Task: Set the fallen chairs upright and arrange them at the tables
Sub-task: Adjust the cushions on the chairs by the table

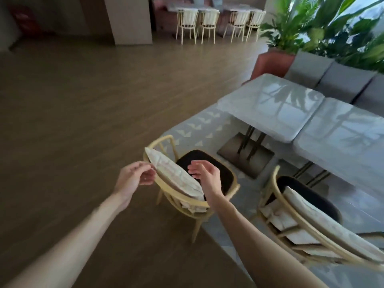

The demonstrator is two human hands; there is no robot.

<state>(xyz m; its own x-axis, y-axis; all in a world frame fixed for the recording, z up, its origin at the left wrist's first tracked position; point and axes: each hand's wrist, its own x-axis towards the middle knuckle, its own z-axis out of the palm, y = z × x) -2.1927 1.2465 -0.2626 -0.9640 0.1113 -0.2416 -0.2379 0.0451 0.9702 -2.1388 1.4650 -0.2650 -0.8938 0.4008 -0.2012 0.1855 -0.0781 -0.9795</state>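
Note:
A pale wooden chair with a black seat and a cream back cushion stands upright at the edge of the grey rug, facing the left grey table. My left hand hovers at the outer side of the chair's curved back rail, fingers loosely curled, holding nothing. My right hand hangs over the seat just inside the cushion, fingers relaxed and apart from it. A second matching chair stands upright at lower right, by the right grey table.
A grey sofa runs behind the tables, with a terracotta planter and large green plants beyond. Several cream chairs stand at far tables. Brown wood floor spreads to the left; a pillar rises at the back.

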